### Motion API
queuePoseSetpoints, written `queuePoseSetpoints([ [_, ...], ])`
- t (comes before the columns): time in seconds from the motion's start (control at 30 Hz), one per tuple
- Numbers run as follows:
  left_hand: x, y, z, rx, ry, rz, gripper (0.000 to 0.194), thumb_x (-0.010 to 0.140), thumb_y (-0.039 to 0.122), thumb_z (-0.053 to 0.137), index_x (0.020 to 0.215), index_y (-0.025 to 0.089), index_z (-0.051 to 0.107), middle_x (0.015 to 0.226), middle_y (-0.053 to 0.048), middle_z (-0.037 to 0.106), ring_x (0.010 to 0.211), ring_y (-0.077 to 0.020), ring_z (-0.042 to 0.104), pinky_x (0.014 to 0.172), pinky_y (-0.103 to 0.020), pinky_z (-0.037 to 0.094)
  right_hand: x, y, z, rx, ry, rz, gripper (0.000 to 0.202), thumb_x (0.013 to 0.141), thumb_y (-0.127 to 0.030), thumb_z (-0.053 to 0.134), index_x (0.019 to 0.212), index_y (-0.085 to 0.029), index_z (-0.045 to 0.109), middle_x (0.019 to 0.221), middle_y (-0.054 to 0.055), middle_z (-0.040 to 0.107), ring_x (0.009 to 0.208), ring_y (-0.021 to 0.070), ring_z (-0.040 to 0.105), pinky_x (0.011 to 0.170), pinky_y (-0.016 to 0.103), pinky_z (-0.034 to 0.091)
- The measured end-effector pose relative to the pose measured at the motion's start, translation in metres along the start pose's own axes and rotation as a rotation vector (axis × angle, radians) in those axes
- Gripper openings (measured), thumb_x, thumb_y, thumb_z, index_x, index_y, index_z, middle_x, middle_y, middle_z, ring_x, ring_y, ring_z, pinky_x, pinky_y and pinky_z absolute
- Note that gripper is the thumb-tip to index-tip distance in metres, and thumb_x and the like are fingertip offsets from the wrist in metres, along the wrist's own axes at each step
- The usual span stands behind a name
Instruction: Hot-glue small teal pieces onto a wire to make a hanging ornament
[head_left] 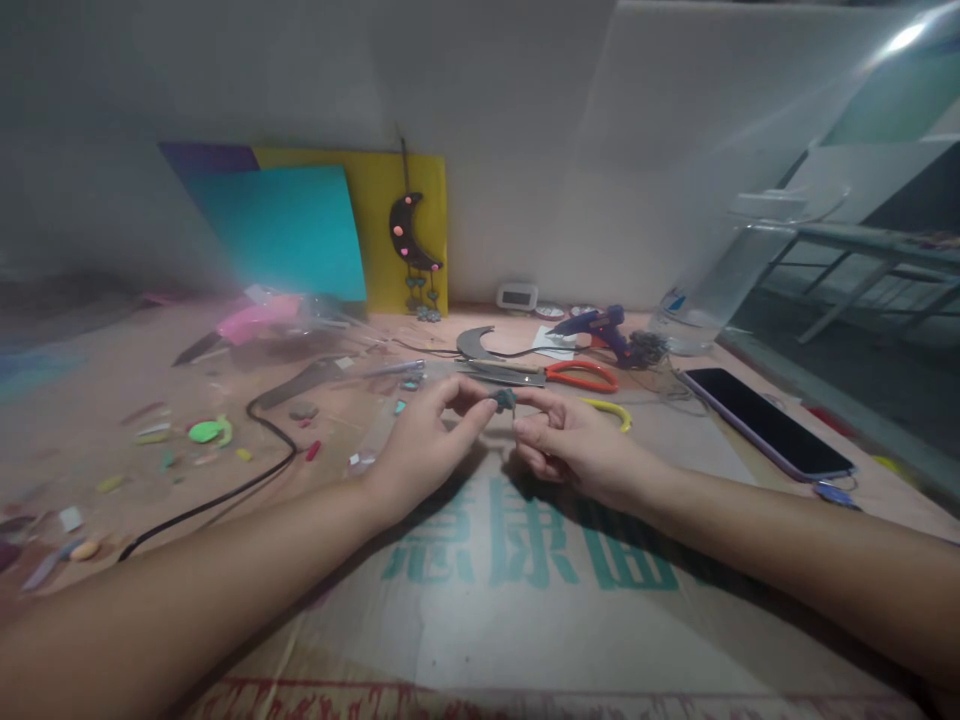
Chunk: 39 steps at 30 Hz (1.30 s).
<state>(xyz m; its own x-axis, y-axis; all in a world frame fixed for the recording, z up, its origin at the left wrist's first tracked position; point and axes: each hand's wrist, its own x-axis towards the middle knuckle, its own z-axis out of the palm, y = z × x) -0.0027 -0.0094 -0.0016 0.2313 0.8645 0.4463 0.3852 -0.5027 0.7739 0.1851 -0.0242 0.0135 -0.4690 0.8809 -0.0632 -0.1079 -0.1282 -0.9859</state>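
A small dark green lump (504, 399), perhaps clay, is held up in front of me between both hands. My left hand (427, 440) pinches it from the left with thumb and forefinger. From the right, my right hand (577, 440) has its thumb and forefinger closed at the lump's edge, where a thin strip hangs down; its other fingers are curled under. Just beyond the hands lie orange-handled scissors (581, 376) and a yellow handle (611, 412), partly hidden by my right hand. A grey crescent (476, 344) rests behind the scissors.
A blue glue gun (600, 328) and a clear bottle (694, 290) stand at the back right, near a phone (765, 422). Clay scraps, a green piece (204, 431) and a black cord (255, 487) lie leftward. A decorated crescent (405, 232) hangs before yellow card (367, 190).
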Motion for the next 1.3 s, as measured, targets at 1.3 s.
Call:
queuePoseSetpoints([
  [1.3, 0.003, 0.008, -0.001, -0.063, -0.088, -0.125, 0.014, 0.084, 0.032, 0.062, 0.083, 0.018, 0.064, 0.078, -0.001, 0.070, 0.071, -0.0156, 0.063, 0.067, -0.026, 0.048, 0.002, -0.001, -0.002, -0.292, 0.137, -0.114, 0.039, 0.085, -0.040, 0.062, 0.115, -0.021, 0.046, 0.065, -0.006, 0.059, 0.042, 0.0073, 0.050, 0.038, 0.018, 0.037],
])
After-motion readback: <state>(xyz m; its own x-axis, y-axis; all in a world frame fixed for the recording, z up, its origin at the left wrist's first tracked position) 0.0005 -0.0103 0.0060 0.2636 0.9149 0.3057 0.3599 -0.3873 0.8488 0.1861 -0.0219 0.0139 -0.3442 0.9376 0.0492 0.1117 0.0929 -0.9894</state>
